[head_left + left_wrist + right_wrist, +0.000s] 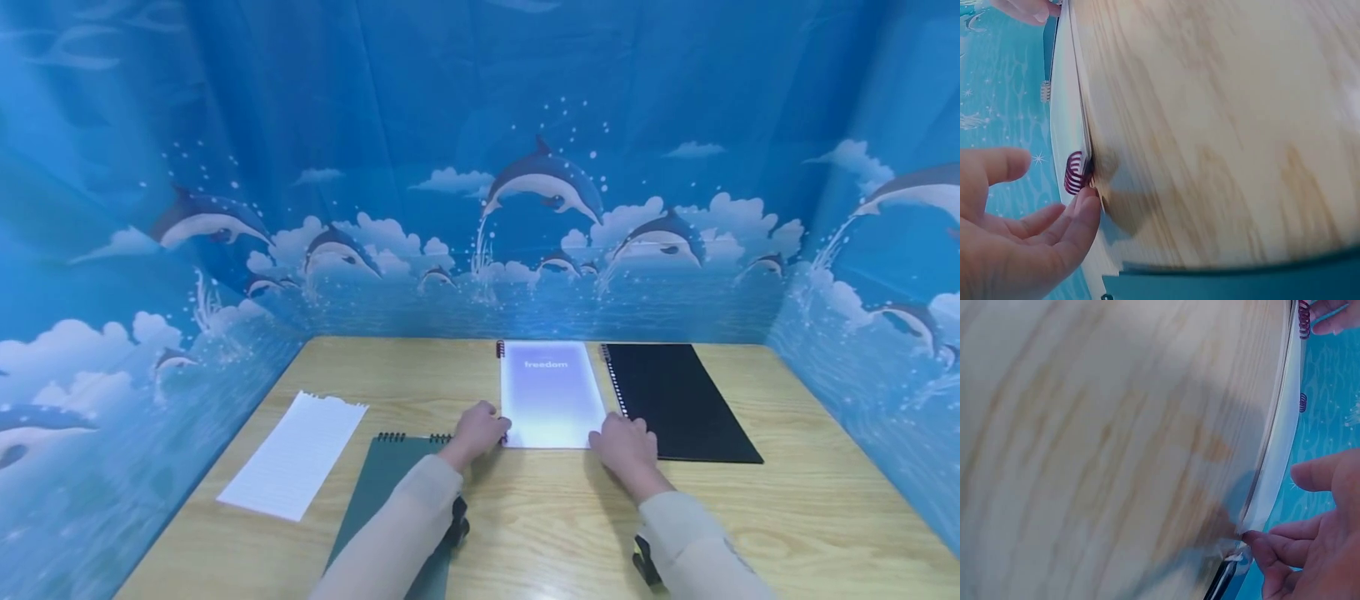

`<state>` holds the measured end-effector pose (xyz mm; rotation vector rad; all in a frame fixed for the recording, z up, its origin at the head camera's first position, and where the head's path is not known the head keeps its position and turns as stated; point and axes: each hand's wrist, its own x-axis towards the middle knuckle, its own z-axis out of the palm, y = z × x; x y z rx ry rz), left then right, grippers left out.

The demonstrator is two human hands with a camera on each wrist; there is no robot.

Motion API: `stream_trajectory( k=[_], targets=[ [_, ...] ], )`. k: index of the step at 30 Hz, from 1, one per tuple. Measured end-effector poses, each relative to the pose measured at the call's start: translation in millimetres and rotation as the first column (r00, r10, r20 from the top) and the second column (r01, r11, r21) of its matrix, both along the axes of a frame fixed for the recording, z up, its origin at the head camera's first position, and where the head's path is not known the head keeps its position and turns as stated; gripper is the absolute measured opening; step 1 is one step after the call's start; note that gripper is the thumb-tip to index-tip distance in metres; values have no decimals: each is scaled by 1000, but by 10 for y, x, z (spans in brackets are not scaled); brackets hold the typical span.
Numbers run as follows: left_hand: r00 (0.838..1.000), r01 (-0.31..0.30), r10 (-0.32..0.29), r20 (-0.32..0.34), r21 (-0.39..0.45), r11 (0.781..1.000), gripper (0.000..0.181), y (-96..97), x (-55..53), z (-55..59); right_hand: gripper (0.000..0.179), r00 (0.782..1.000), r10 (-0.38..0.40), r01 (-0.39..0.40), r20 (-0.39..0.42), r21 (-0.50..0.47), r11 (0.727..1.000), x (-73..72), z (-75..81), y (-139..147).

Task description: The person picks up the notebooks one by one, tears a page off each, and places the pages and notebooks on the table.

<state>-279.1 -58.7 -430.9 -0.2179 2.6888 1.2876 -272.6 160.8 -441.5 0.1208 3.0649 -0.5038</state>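
Observation:
A pale purple spiral notebook (pixel 551 400) with "freedom" on its cover lies near the table's back edge. My left hand (pixel 477 433) is at its near left corner, fingertips touching the edge beside the dark red coil (pixel 1075 174). Its thumb (pixel 1013 164) is held apart from the fingers. At the near right corner, my right hand (pixel 627 442) has its fingertips against the notebook's edge, with the thumb (pixel 1313 475) raised away. Just right of that hand lies a black spiral notebook (pixel 686 404), its coil along the left side.
A green spiral notebook (pixel 367 483) lies under my left forearm, partly hidden. Left of it is a torn white sheet (pixel 296 458) with a ragged top edge. A blue dolphin-print curtain (pixel 450 108) surrounds the wooden table (pixel 555 525) at the back and sides.

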Motion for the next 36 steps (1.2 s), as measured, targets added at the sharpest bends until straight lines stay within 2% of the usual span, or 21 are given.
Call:
stream_trajectory(
  k=[9, 14, 17, 24, 26, 30, 36],
  targets=[
    [995, -91, 89, 52, 34, 995, 54, 79, -35, 16, 45, 1000, -11, 11, 9, -27, 1000, -3, 33, -62],
    [991, -109, 106, 82, 39, 993, 56, 80, -80, -24, 45, 1000, -8, 8, 12, -46, 999, -11, 54, -82],
    [991, -111, 106, 84, 58, 992, 55, 75, -99, -41, 48, 1000, -13, 13, 1, -58, 998, -14, 41, -92],
    [997, -41, 27, 78, 178, 983, 25, 38, -79, -88, 54, 999, -34, 35, 12, -113, 993, 6, 17, -114],
    [998, -36, 23, 66, 200, 979, 23, 38, -74, -98, 54, 999, -37, 38, 11, -117, 992, 12, 9, -103],
    [999, -27, 14, 49, 278, 960, 23, 33, -77, -115, 54, 999, -38, 40, 15, -116, 992, 15, -28, -74],
    [999, 48, -46, -16, 458, 888, 26, -10, -44, -113, 54, 999, -39, 39, 5, -107, 993, 3, -60, -39]
  ],
)
